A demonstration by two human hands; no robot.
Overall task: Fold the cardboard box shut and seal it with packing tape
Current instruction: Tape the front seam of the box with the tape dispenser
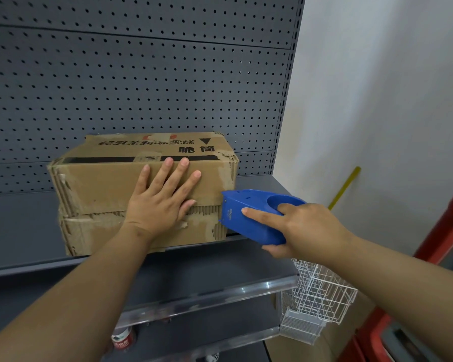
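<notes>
A worn brown cardboard box (97, 184) lies on a grey shelf (21, 231), its folded flaps facing me with a seam across the middle. My left hand (162, 197) presses flat on those flaps, fingers spread. My right hand (298, 226) grips a blue tape dispenser (251, 218), index finger stretched along its side. The dispenser's toothed front edge touches the box's right end at the seam. The tape roll inside is hidden.
A grey pegboard back panel (141, 74) rises behind the box. Lower shelves with clear front strips (220, 296) sit below. White wire baskets (322, 288) hang at the shelf's right end. A white wall and a red frame (439, 231) stand to the right.
</notes>
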